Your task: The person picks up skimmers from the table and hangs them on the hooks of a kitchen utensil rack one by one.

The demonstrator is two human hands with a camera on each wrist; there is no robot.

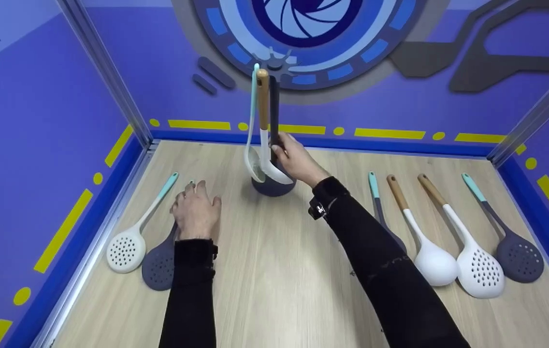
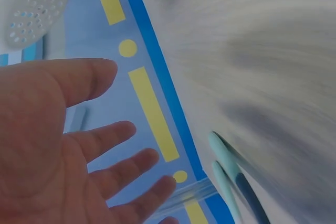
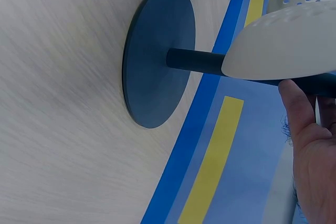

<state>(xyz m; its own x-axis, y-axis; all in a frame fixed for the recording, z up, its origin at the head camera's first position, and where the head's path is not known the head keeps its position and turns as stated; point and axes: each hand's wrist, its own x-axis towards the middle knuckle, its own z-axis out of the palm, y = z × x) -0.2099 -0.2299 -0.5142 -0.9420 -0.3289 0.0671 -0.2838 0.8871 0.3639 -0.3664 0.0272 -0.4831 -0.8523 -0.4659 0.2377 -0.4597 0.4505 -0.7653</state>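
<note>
A dark utensil stand (image 1: pixel 274 188) with a round base stands near the back wall. My right hand (image 1: pixel 298 157) grips its dark pole (image 3: pixel 197 61), thumb and fingers wrapped round it. From the stand's top hang a white ladle (image 1: pixel 274 171) with a wooden handle and a pale perforated skimmer (image 1: pixel 254 166) with a mint handle. My left hand (image 1: pixel 196 212) hovers over the handle of a dark skimmer (image 1: pixel 158 266), partly hiding it. In the left wrist view its fingers are spread and hold nothing.
Left of the dark skimmer lies a white skimmer (image 1: pixel 126 251). On the right lie a dark mint-handled utensil (image 1: pixel 379 208) half hidden by my sleeve, a white ladle (image 1: pixel 436 263), a white skimmer (image 1: pixel 481 273) and a dark skimmer (image 1: pixel 520 256). Blue walls (image 1: pixel 28 159) enclose the wooden table (image 1: pixel 274 290).
</note>
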